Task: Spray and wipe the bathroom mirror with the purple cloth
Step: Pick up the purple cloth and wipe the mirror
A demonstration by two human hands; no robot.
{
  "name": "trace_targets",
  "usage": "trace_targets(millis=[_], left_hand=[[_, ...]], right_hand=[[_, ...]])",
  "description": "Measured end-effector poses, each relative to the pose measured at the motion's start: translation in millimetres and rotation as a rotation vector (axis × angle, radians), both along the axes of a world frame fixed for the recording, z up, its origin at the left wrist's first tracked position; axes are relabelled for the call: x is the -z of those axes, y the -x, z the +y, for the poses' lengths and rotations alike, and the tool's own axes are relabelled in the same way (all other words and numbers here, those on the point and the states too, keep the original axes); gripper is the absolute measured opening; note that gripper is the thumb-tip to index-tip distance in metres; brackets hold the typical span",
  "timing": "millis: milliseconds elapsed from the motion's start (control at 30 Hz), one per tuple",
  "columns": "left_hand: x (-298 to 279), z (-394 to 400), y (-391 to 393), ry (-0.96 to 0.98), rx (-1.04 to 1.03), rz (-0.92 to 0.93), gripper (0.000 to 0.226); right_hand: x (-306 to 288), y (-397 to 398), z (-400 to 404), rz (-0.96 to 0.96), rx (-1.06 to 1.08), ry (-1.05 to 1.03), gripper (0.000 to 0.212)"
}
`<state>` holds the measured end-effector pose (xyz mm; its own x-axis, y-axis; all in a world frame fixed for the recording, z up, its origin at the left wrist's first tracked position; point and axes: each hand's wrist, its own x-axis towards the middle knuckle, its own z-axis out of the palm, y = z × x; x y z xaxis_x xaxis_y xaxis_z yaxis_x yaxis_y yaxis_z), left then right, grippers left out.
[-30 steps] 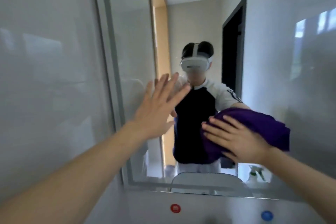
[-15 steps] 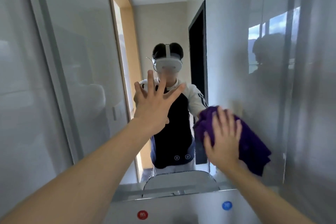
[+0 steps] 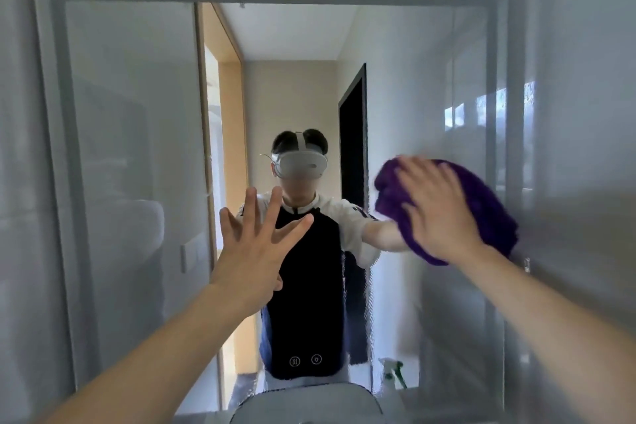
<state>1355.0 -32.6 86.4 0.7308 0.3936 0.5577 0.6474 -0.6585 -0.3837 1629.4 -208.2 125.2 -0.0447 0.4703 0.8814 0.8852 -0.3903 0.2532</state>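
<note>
The bathroom mirror is now showing its whole top edge, where half a second ago only its lower part was in view. The purple cloth is sitting higher and further right on the glass than before. The right hand is pressing it flat, fingers straight. The left hand is staying raised before the mirror, fingers spread, holding nothing.
</note>
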Motion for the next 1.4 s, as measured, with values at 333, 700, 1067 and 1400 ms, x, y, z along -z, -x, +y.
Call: trace_targets(millis=[333,700,1067,1400], left_hand=[[1.4,-3.3,-2.1,-0.010,-0.028,0.002,0.121],[-15.5,-30.3,11.5,0.076,-0.011,0.031,0.099],[130.9,-153.9,31.0,1.829,0.402,-0.593,0.017],[291.6,-266.9,84.2,2.411,0.313,-1.183,0.072]], right_hand=[[173.2,45.5,30.8,0.869,-0.011,-0.695,0.057],[169.8,172.1,-11.3,1.376,-0.583,-0.533,0.030],[209.8,225.1,-93.9,1.508,-0.669,-0.338,0.021],[361.2,297.6,-164.7,1.762,-0.374,-0.237,0.025]])
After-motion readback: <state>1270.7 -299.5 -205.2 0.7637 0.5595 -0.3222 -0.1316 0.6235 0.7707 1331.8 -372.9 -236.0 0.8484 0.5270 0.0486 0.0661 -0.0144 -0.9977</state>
